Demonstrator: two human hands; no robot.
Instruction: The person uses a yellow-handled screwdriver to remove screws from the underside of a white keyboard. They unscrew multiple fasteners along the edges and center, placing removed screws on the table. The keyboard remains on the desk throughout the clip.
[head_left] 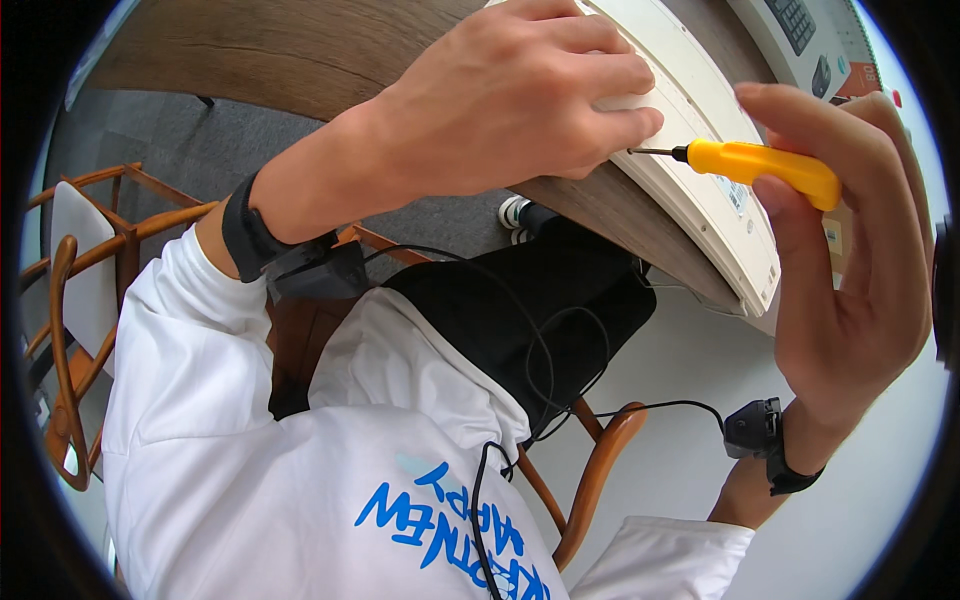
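A long, flat, off-white keyboard [700, 175] lies underside up at the table's edge, with a label and small holes along it. My left hand [540, 105] rests over its near part, fingers curled and pressed onto it; the thumb is hidden. In my right hand [850, 220] is a screwdriver [755, 165] with a yellow handle, held by the thumb and fingers around its end, the forefinger lifted off. Its thin metal shaft points left, the tip at the keyboard's edge beside my left fingertips. Whether the tip sits in a screw I cannot tell.
The brown wooden table [250, 50] spans the top. A box [800, 40] picturing a keyboard and mouse stands at the upper right. Black straps with small devices circle both wrists, and a thin black cable [545, 340] loops over my lap. A wooden chair [75, 300] is at left.
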